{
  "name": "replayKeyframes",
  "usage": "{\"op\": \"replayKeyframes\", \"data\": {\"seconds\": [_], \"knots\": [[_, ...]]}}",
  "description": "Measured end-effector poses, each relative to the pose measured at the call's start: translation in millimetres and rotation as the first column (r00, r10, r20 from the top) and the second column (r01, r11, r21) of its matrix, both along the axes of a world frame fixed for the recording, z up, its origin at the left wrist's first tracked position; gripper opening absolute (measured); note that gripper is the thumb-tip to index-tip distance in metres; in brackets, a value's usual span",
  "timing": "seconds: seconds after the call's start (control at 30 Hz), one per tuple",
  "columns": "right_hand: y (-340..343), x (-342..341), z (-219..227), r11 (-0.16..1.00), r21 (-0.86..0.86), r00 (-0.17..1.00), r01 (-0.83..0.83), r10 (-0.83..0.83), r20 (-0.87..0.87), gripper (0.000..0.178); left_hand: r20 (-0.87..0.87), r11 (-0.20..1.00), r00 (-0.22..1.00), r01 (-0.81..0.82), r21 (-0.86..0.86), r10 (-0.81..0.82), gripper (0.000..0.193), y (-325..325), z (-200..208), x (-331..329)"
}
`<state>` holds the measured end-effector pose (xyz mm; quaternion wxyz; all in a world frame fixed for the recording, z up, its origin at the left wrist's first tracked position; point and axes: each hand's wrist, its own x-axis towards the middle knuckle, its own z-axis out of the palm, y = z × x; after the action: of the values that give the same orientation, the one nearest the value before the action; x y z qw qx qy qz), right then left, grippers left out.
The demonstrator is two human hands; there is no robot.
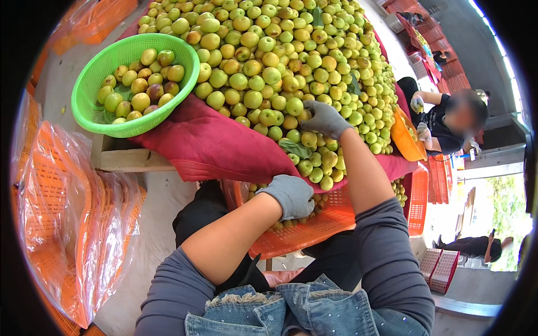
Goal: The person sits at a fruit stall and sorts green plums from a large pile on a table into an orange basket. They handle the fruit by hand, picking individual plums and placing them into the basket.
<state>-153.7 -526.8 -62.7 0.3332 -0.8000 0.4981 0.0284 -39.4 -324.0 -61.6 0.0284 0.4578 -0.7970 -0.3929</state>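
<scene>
A big heap of small round green-yellow fruit point(263, 73), some with brown or reddish patches, covers a table spread with red cloth point(224, 140). My right hand point(328, 120), in a grey glove, reaches into the near part of the heap with its fingers bent around a round fruit point(304, 116). Lower down and to the left, my left hand point(290, 197), gloved the same way, is curled closed above an orange crate point(302, 231) that has fruit in it. Whatever its fingers hold, if anything, is hidden. Green leaves point(296, 148) lie among the fruit.
A green basket point(84, 112) of browner fruit stands at the table's left corner. Plastic-wrapped orange crates point(50, 207) are stacked at left. To the right, a co-worker point(448, 120) in gloves works by an orange basin point(408, 137). Another person point(473, 246) stands farther off.
</scene>
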Motion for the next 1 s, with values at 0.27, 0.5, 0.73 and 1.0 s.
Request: {"op": "replayKeyframes", "data": {"seconds": [0.27,0.5,0.73,1.0], "knots": [[93,-85,20,0.662,0.689,0.182,-0.294,-0.669,0.72,0.058,-0.002,1.0,1.0,-0.023,-0.016,0.023,0.037,-3,6,-1],[160,-180,22,0.551,0.732,-0.292,-0.401,-0.834,0.468,0.056,0.019,1.0,1.0,0.022,-0.016,-0.022,0.037,-6,4,-15],[234,-355,5,0.56,0.828,-0.577,-0.017,-0.682,0.449,0.05,-0.324,0.981,0.942,-0.142,-0.135,0.091,0.018,-7,3,-33],[307,-538,-128,0.148,0.942,-0.916,0.301,-0.228,0.329,0.032,-0.673,0.631,0.521,-0.769,-0.103,0.525,0.019,-63,-53,10]]}}
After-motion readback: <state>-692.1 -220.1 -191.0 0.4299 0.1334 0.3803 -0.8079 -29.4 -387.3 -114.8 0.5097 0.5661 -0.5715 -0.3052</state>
